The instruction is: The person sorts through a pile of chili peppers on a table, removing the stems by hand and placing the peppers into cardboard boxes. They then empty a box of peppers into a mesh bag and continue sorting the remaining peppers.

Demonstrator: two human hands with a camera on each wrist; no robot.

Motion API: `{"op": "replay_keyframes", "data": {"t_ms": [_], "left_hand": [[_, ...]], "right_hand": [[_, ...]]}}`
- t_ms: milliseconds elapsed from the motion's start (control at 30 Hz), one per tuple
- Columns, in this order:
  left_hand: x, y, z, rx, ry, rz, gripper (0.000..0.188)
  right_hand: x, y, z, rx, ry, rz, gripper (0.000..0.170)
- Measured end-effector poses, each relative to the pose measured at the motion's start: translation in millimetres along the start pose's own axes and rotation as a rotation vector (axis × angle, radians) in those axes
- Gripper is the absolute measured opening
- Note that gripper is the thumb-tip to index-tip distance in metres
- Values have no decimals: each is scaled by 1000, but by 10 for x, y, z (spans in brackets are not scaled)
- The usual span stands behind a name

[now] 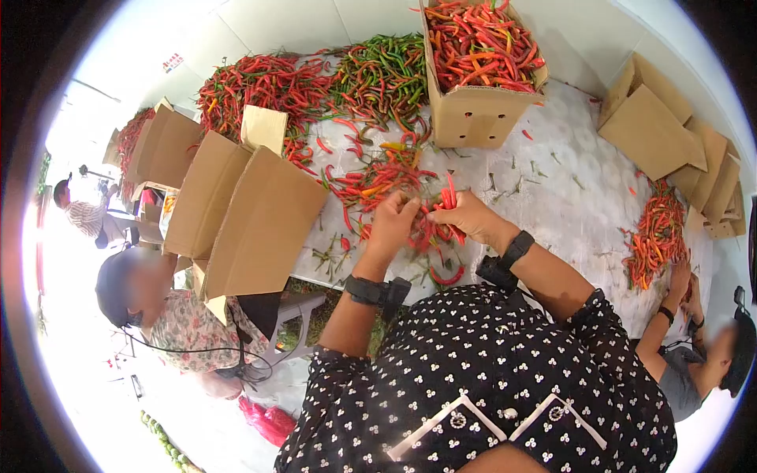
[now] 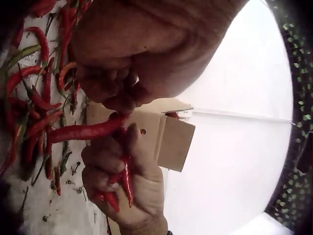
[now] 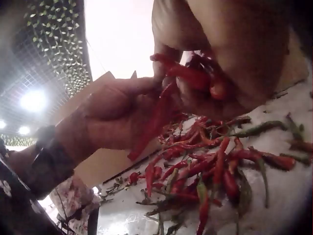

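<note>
Grips chilies [image 2: 127, 183] in curled right hand [image 1: 478, 219]; pinches with bent left hand [image 1: 391, 225] at end of single chili [image 2: 85, 132] lying crosswise.

no lettering or numbers can be read; the red marks on a small sticker [image 1: 173, 62] on the white wall [image 1: 268, 24] are too tiny.

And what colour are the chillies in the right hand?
The chillies in the right hand are red; the left wrist view shows them best.
</note>
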State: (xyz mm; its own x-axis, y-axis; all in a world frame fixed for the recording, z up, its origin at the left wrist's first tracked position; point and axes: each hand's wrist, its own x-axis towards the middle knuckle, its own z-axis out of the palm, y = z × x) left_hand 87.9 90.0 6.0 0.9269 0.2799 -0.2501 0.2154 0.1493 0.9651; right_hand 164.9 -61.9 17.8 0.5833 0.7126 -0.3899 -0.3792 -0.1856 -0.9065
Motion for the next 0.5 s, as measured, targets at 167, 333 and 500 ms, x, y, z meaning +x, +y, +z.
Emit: {"op": "replay_keyframes", "data": {"t_ms": [167, 333, 500], "left_hand": [[-12, -62, 59, 294, 1, 255, 17], [-44, 14, 10, -42, -149, -69, 15], [-71, -20, -119, -245, -95, -109, 22]], "right_hand": [[74, 80, -51, -232, 51, -130, 11], [-67, -119, -106, -451, -57, -70, 14], [-261, -725, -174, -169, -1, -260, 18]]}}
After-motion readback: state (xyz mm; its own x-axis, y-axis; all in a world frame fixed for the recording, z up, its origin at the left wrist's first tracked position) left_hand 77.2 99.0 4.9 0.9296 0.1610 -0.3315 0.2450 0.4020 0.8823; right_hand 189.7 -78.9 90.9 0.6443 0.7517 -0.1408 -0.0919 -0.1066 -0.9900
